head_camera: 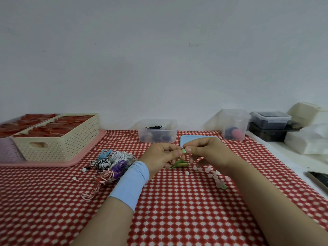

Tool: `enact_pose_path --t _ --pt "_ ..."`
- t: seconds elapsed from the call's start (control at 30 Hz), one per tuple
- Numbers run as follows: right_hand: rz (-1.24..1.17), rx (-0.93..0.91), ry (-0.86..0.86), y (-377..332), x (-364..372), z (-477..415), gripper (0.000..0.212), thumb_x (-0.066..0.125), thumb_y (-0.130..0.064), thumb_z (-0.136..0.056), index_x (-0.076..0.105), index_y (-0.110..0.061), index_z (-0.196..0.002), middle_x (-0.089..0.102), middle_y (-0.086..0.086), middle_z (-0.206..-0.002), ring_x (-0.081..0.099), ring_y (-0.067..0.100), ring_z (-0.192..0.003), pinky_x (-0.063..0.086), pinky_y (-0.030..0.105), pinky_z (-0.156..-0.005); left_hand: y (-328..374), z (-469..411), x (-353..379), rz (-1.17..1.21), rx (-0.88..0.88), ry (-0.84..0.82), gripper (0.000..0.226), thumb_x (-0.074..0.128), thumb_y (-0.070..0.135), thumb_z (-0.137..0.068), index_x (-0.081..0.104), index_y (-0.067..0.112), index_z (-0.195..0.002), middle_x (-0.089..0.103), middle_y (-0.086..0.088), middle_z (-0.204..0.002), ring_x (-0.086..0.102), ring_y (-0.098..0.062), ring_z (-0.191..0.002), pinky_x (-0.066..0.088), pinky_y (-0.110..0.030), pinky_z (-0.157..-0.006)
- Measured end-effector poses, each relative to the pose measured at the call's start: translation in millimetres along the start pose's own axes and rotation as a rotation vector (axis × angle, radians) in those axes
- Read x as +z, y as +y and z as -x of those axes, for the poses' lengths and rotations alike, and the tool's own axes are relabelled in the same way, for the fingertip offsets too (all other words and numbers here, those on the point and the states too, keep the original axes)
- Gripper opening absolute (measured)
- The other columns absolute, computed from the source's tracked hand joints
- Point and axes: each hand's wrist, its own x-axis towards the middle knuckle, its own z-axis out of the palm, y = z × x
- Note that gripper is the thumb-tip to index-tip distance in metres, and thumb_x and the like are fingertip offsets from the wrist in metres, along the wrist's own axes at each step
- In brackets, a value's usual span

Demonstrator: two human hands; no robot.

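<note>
My left hand (pixel 162 154) and my right hand (pixel 206 150) meet above the red checked tablecloth (pixel 177 210). Between their thumbs and fingertips they pinch a small green piece (pixel 184 151). A green bundled cord (pixel 179 164) hangs just below the hands, with thin strands running up toward the fingers. My left wrist wears a light blue band (pixel 130 183). Small white caps (pixel 212 172) lie in a row under my right wrist, ending at a green one (pixel 224 187).
A heap of coiled coloured earphone cords (pixel 111 162) lies to the left. A cream basket (pixel 58 139) of red packets sits on a pink tray (pixel 53 163). Clear tubs (pixel 157 133) (pixel 234 124), a blue lid (pixel 188 139), dark boxes (pixel 270 119) and a phone (pixel 318 180) line the back and right.
</note>
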Motion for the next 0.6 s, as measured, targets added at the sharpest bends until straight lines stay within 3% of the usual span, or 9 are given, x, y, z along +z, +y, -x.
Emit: enact_pose_path --t 0.2,0.3,0.4,0.5,0.6 --pt "0.165 -0.036 0.083 0.6 1.2 -0.7 0.012 0.07 -0.02 -0.093 0.079 -0.012 -0.095 0.078 0.003 -0.092 0.07 0.011 -0.064 0.052 0.022 -0.052 11.2 3.0 -16.3 -0.16 0.023 -0.018 0.009 0.069 0.021 -0.09 0.072 0.023 -0.098 0.071 0.009 -0.071 0.061 -0.003 -0.062 0.047 -0.019 -0.057" --pt "0.309 -0.072 0.145 4.0 0.1 -7.0 0.009 0.072 -0.016 -0.091 0.079 -0.018 -0.086 0.078 -0.002 -0.092 0.067 0.009 -0.059 0.053 0.018 -0.055 18.8 9.9 -29.1 -0.426 -0.011 -0.145 0.01 0.075 0.03 -0.084 0.074 0.033 -0.094 0.073 0.014 -0.087 0.067 -0.004 -0.084 0.052 -0.02 -0.077" --pt "0.536 -0.103 0.105 5.6 6.1 -17.4 0.016 0.074 -0.018 -0.09 0.078 -0.033 -0.086 0.076 -0.015 -0.092 0.067 0.0 -0.073 0.057 0.022 -0.076 24.7 16.9 -37.3 -0.588 -0.103 -0.313 0.018 0.077 0.034 -0.082 0.076 0.034 -0.1 0.073 0.017 -0.094 0.065 -0.003 -0.094 0.05 -0.023 -0.091" --pt "0.745 -0.088 0.004 3.5 16.1 -28.9 0.015 0.074 -0.023 -0.09 0.079 -0.036 -0.097 0.073 -0.02 -0.105 0.064 -0.002 -0.092 0.053 0.026 -0.093 24.3 16.6 -47.8 -0.622 -0.089 -0.143 0.017 0.073 0.028 -0.086 0.076 0.031 -0.102 0.071 0.016 -0.097 0.063 0.0 -0.092 0.048 -0.02 -0.09" --pt "0.875 -0.061 -0.072 -4.7 28.3 -36.6 0.019 0.076 -0.035 -0.086 0.078 -0.037 -0.105 0.072 -0.019 -0.113 0.064 0.001 -0.099 0.052 0.03 -0.096 16.8 11.1 -57.6 -0.694 -0.039 0.109 0.018 0.067 0.019 -0.09 0.075 0.031 -0.102 0.071 0.01 -0.11 0.062 -0.004 -0.097 0.046 -0.022 -0.092"
